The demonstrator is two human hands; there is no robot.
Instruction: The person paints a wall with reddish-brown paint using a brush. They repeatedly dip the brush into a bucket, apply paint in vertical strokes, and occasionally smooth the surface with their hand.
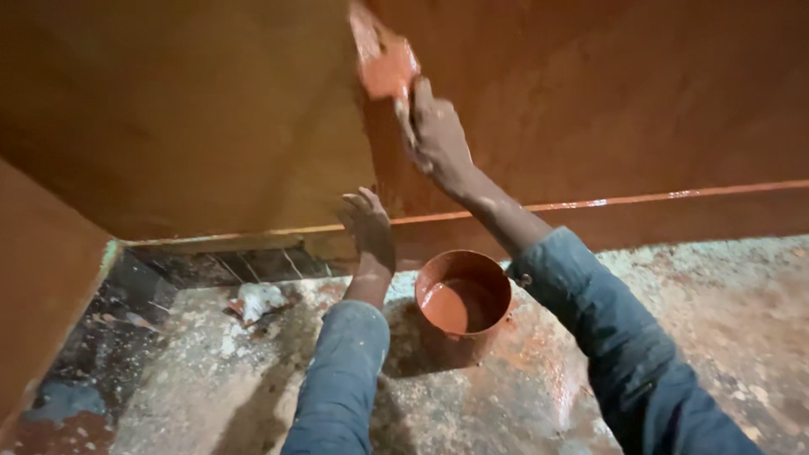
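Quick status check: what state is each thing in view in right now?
Right hand: gripping the brush, raised at the wall.
Brush: loaded with orange-red paint, against the wall.
Left hand: open, resting on the wall's base.
Paint bucket: upright, uncovered, partly full.
Wall: painted, wet-looking.

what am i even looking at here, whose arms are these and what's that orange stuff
This is a single picture from a camera worn on a person's head, looking down at their own two bare hands; there is no machine. The right hand presses a paint-soaked pad or brush against an orange-brown wall; which tool it is stays blurred. The left hand rests low against the wall and holds nothing. Between the blue sleeves, a round pot of orange-red paint stands on the rough, speckled floor. A crumpled whitish scrap lies to the left.
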